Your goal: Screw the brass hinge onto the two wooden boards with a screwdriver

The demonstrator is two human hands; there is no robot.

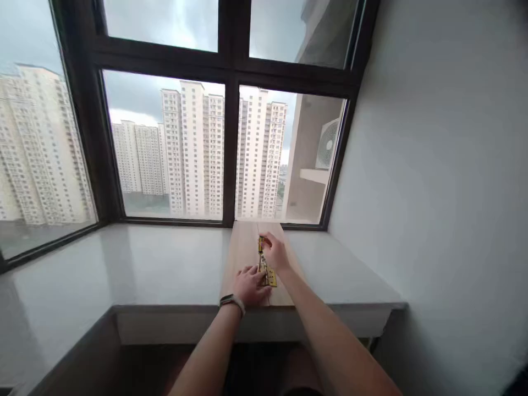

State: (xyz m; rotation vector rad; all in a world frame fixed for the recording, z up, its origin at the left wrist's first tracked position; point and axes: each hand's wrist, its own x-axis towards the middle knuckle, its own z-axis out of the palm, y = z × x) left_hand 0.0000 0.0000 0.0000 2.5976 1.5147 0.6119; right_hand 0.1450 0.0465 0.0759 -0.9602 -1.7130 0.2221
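Note:
Two pale wooden boards [244,242] lie side by side, a thin seam running between them. On them sits a yellow brass-coloured hinge [271,277], partly covered by fingers. My right hand [275,253] is closed around the yellow-and-black handle of a screwdriver [260,245]. The screwdriver is upright, its shaft pointing down at the hinge's left side; its tip is hard to make out. My left hand [249,286] lies flat with fingers spread over the board, thumb and forefinger touching the hinge. A watch [227,300] is on the left wrist.
The boards rest on a white window ledge [173,264] with a front edge close to me. Dark-framed windows [231,154] stand behind it, with tall buildings outside. A white wall [433,165] rises at the right.

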